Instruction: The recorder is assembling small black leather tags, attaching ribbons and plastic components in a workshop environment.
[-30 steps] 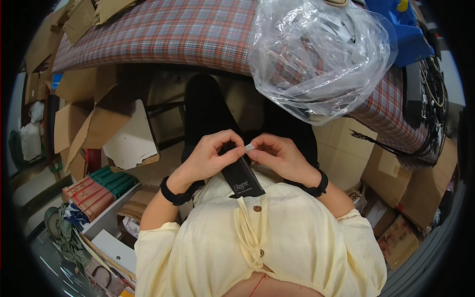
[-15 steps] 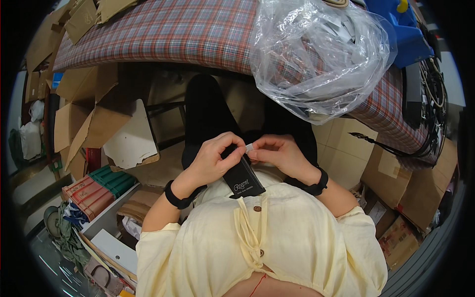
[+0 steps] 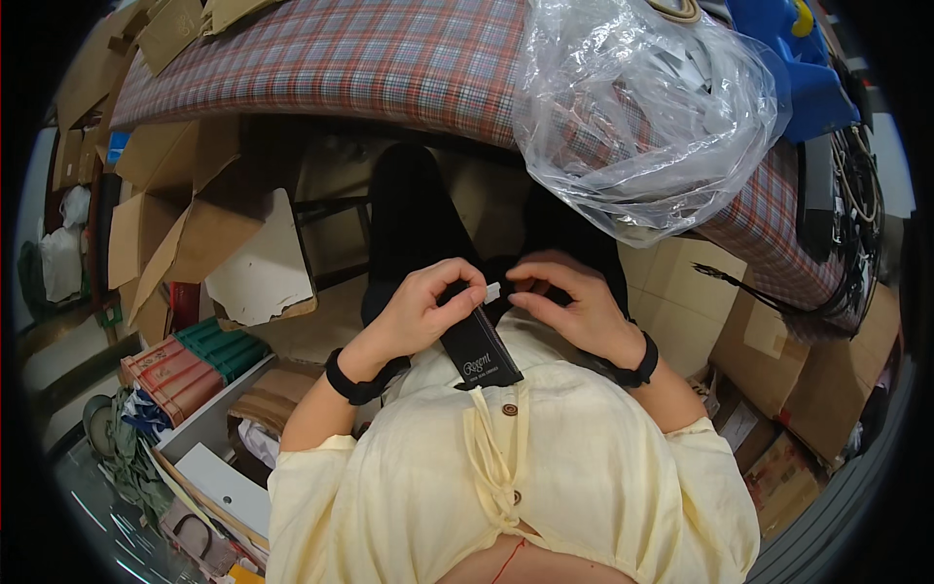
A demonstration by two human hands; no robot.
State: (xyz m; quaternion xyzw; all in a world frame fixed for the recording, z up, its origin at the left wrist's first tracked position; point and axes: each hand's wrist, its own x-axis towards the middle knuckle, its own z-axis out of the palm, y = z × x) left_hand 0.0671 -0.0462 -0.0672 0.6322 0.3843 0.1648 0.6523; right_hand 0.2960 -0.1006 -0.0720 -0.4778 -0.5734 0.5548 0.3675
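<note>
Over my cream shirt [image 3: 584, 448], my right hand [image 3: 574, 302] is slightly parted at thumb and forefinger, with nothing I can see between them, while my left hand [image 3: 433, 307] pinches a small white piece. The flat black sleeve [image 3: 484, 352] slants below my left fingertips against the shirt; I'd judge it light, fairly stiff and a bit slick, best taken by its long edges. The white piece [image 3: 493, 291] looks tiny and easily dropped, so I'd grip its end.

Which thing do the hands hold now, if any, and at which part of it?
The left hand pinches a small white piece by its left end; the right hand appears to hold nothing.
</note>
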